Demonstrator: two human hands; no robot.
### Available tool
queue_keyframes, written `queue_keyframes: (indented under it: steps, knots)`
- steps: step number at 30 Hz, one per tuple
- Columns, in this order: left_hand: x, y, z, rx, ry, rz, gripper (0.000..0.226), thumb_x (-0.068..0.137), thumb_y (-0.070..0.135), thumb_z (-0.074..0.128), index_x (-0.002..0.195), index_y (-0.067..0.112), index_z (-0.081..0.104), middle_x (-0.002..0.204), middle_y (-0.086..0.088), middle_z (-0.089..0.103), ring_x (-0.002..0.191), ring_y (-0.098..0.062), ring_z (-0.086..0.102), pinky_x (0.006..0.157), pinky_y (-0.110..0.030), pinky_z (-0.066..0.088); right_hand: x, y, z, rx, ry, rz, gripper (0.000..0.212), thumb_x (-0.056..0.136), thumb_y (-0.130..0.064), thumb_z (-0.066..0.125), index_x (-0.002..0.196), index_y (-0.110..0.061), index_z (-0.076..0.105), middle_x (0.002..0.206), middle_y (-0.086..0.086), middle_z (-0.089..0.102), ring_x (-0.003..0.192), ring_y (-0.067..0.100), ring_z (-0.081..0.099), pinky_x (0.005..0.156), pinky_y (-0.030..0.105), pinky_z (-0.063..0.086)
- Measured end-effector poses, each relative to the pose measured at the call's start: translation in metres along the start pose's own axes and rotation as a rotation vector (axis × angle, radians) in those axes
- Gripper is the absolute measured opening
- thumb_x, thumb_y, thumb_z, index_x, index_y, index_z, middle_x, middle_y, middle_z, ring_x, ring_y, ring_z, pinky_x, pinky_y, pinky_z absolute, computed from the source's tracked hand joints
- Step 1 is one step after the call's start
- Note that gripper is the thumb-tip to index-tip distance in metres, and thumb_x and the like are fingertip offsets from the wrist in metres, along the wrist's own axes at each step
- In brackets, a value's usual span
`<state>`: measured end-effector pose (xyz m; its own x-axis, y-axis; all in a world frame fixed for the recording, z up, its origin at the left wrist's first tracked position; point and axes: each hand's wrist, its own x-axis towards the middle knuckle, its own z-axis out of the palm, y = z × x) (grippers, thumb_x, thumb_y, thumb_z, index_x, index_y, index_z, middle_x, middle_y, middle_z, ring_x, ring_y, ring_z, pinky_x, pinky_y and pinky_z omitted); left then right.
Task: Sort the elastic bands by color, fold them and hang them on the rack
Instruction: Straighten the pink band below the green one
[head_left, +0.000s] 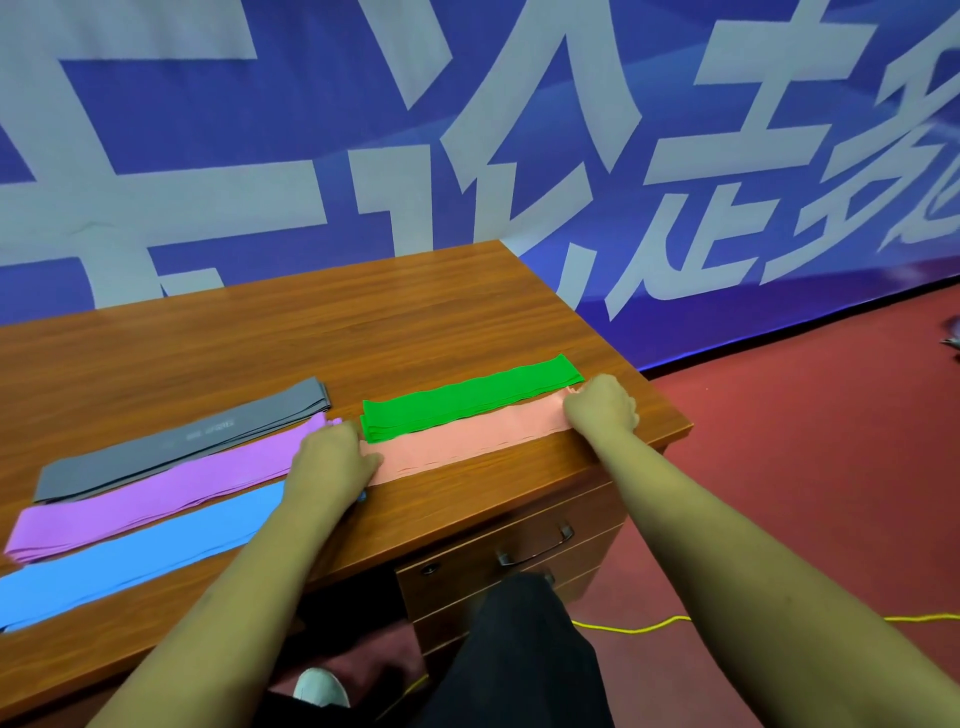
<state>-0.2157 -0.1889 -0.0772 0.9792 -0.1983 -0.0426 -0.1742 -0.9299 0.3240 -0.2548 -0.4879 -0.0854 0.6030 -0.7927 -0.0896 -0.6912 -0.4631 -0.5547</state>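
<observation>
Through the head camera I saw both hands on the salmon bands (467, 439), a flat stack lying lengthwise close to the near edge of the desk (363, 322), its right end toward the near right corner. The left hand (332, 462) held the stack's left end, fingers curled down over it and the thumb lying on top. The right hand (602, 408) gripped the right end, knuckles up and fingers bent around it. The green bands (467, 400) lay just behind, touching the salmon stack along its far side. Toward the left edge three more stacks ran side by side: grey bands (182, 441) farthest back, purple bands (156, 493) in the middle, and blue bands (130, 556) nearest the near edge. I saw a yellow cord (639, 626) on the red floor to the right of the desk.
</observation>
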Motion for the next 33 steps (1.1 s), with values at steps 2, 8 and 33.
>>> queue_keyframes:
  steps: [2, 8, 33]
  knots:
    - [0.001, 0.002, -0.001, 0.014, -0.028, -0.008, 0.028, 0.09, 0.028, 0.066, 0.111, 0.008, 0.065, 0.098, -0.01, 0.063, 0.094, -0.027, 0.061, 0.08, -0.035, 0.05, 0.003, 0.003, -0.001, 0.023, -0.029, -0.022, 0.031, 0.089, -0.03, 0.059, 0.115, -0.013, 0.063, 0.124, 0.011, 0.062, 0.121, 0.035, 0.051, 0.099, 0.044, 0.04]
    - [0.002, 0.01, -0.006, -0.009, -0.071, 0.016, 0.016, 0.089, 0.025, 0.064, 0.096, 0.011, 0.066, 0.097, -0.008, 0.064, 0.085, -0.021, 0.055, 0.072, -0.03, 0.045, 0.019, 0.016, -0.018, 0.193, -0.116, -0.109, 0.013, 0.085, -0.014, 0.064, 0.085, -0.003, 0.069, 0.088, 0.016, 0.069, 0.09, 0.034, 0.065, 0.073, 0.04, 0.052]
    - [-0.016, 0.027, -0.009, -0.201, -0.036, 0.033, 0.029, 0.093, 0.021, 0.055, 0.119, 0.01, 0.058, 0.102, -0.009, 0.063, 0.083, -0.018, 0.051, 0.071, -0.027, 0.038, -0.108, 0.008, 0.039, -0.124, -0.199, -0.98, 0.036, 0.1, -0.031, 0.043, 0.133, -0.025, 0.056, 0.142, -0.007, 0.051, 0.133, 0.01, 0.041, 0.114, 0.028, 0.026]
